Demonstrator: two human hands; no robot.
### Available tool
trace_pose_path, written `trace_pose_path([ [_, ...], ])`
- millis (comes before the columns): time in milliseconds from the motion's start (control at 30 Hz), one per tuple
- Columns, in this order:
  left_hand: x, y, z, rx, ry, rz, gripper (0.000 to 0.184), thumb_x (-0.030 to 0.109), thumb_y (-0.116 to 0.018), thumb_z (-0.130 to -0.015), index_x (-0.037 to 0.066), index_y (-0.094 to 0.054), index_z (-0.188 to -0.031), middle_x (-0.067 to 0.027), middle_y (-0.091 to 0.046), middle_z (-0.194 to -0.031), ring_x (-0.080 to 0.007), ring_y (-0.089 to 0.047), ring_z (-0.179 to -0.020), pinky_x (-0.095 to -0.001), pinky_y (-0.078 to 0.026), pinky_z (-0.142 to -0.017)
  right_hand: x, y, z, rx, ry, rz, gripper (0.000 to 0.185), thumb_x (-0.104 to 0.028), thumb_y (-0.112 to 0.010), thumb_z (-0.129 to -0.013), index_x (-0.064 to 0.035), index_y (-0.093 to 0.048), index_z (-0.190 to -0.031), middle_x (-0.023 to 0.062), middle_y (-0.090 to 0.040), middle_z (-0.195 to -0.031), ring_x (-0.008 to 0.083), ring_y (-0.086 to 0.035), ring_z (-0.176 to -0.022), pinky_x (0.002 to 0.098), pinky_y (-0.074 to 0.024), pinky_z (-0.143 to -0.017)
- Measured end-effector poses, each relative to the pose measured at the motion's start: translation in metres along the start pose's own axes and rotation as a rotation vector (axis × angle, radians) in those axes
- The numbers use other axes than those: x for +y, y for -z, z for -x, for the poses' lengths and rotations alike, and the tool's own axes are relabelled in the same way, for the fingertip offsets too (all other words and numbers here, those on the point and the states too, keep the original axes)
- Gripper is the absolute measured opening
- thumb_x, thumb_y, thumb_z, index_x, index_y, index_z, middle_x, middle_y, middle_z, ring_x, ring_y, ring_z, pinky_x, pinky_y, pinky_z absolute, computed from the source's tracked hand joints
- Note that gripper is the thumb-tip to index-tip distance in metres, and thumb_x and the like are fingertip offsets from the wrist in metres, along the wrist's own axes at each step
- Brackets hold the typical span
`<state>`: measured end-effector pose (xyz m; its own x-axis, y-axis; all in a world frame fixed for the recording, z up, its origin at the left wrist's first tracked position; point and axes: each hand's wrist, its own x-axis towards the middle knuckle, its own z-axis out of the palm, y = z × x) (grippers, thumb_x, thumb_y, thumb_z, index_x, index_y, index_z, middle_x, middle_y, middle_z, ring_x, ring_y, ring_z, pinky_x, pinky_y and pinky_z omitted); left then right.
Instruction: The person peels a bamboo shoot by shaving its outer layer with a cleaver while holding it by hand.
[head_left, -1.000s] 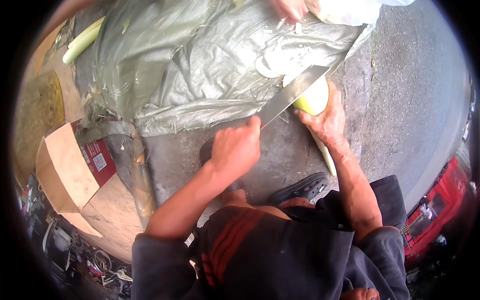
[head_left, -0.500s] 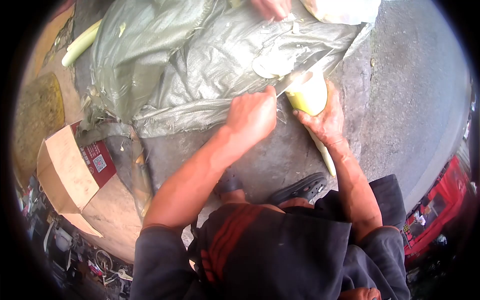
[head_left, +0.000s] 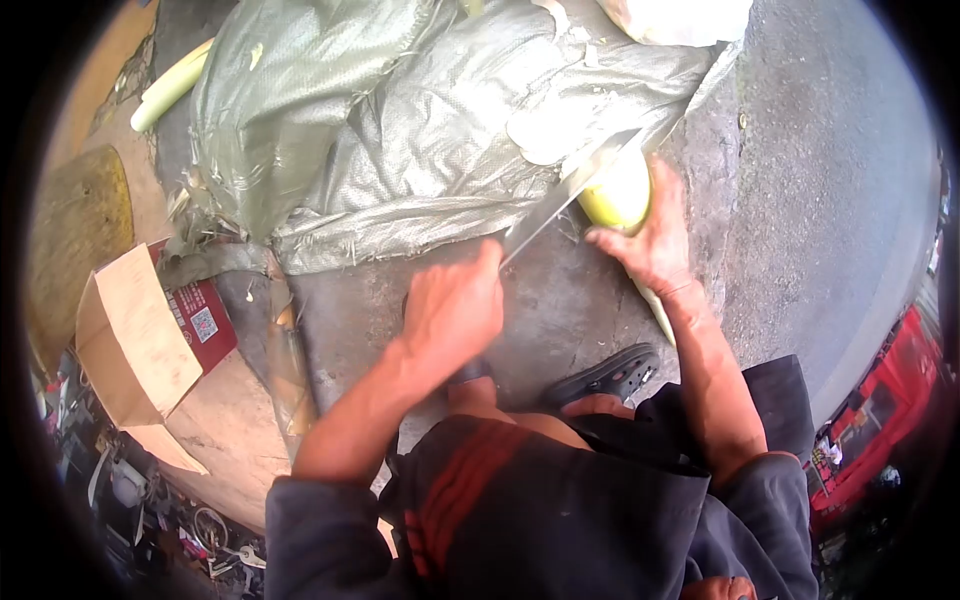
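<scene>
In the head view, the person's left hand (head_left: 455, 305) is clenched around the handle end of a long knife (head_left: 540, 222), the handle itself hidden by the fist. The blade slants up and to the right, its far part over the upper left side of a pale green vegetable (head_left: 620, 205); whether the edge has gone into the flesh cannot be told. The right hand (head_left: 655, 245) grasps this vegetable, fingers along its right side and thumb at its lower end. The vegetable is by the near edge of a grey woven sheet (head_left: 470, 150), over the pavement (head_left: 545, 320). A narrow pale piece (head_left: 655, 312) shows just below the right wrist. White scraps (head_left: 545, 125) lie on the sheet beyond the blade, and a whitish bag (head_left: 680, 20) sits at its far right corner. At the upper left is a long pale green stalk (head_left: 170, 85); nearer, an open cardboard box (head_left: 140, 340).
</scene>
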<state>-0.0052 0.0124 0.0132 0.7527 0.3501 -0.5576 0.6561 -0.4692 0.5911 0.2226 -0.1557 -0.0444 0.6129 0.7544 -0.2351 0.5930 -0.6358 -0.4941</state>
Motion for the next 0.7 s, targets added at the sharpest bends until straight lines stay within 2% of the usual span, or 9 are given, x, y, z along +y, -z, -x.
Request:
trace_pose_path([
  [67,-0.006,-0.012,0.016,0.076,-0.054,0.018,0.011,0.009,-0.061,-0.091,0.003,-0.054,-0.098,-0.0202,-0.068,-0.078,-0.0432,-0.066,-0.067,-0.0539,-0.050,-0.060,-0.008,-0.005,0.003,-0.021,-0.025,0.018,0.112,-0.039,-0.090,-0.063,-0.0002,-0.032,-0.151,0.0251,-0.049,-0.138,0.0428,-0.050,-0.129,0.0477,-0.0448,-0.108],
  [100,-0.008,-0.016,0.024,0.113,-0.074,0.030,0.010,0.008,-0.060,-0.091,0.003,-0.053,-0.096,-0.0193,-0.068,-0.078,-0.0428,-0.066,-0.067,-0.0535,-0.050,-0.059,-0.012,-0.004,0.000,-0.010,-0.060,-0.005,0.111,-0.034,-0.091,-0.062,-0.0029,-0.033,-0.151,0.0247,-0.052,-0.134,0.0434,-0.053,-0.124,0.0483,-0.0483,-0.102],
  [333,-0.009,-0.007,0.044,0.069,-0.082,0.024,0.010,0.008,-0.060,-0.090,0.003,-0.054,-0.098,-0.0179,-0.069,-0.079,-0.0431,-0.066,-0.066,-0.0540,-0.050,-0.059,-0.014,-0.004,-0.003,0.001,-0.078,-0.012,0.106,-0.035,-0.090,-0.061,-0.0062,-0.037,-0.148,0.0222,-0.055,-0.126,0.0423,-0.058,-0.116,0.0495,-0.0519,-0.094],
  [600,0.007,-0.016,0.002,0.008,-0.025,-0.052,0.013,0.007,-0.059,-0.089,0.003,-0.054,-0.100,-0.0191,-0.067,-0.072,-0.0424,-0.067,-0.064,-0.0548,-0.051,-0.058,-0.010,-0.005,-0.005,0.014,-0.078,0.010,0.104,-0.035,-0.090,-0.060,-0.0083,-0.040,-0.147,0.0206,-0.056,-0.124,0.0415,-0.060,-0.114,0.0496,-0.0525,-0.093],
  [700,0.014,-0.020,-0.018,0.057,-0.074,-0.051,0.014,0.000,-0.056,-0.081,-0.003,-0.055,-0.094,-0.0214,-0.067,-0.066,-0.0404,-0.070,-0.062,-0.0539,-0.054,-0.059,-0.009,-0.005,-0.005,0.032,-0.052,0.000,0.104,-0.035,-0.091,-0.060,-0.0085,-0.040,-0.147,0.0205,-0.056,-0.124,0.0416,-0.060,-0.113,0.0498,-0.0528,-0.092],
])
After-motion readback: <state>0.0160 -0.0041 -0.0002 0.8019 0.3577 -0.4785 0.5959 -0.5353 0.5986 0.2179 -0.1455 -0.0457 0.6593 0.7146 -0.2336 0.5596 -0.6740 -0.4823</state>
